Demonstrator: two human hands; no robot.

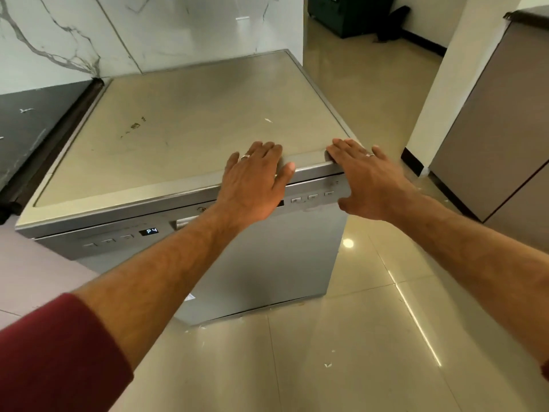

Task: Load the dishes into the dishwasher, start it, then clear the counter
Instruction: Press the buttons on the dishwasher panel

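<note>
Red sleeve point(59, 358) covers the left forearm nearest the lens. Both arms reach to the dishwasher point(184, 144), its door closed and its display point(148, 232) reading P4. Left hand point(252, 185) lies flat on the top's front edge, fingers straight; right hand point(368, 179) likewise, just beside it, holding nothing. Dark surface point(32, 123) adjoins the machine's left.

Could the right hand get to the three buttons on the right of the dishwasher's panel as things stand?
Probably yes. The right hand lies flat on the dishwasher top's front edge, just above and beside the three buttons, and nothing covers them.
</note>
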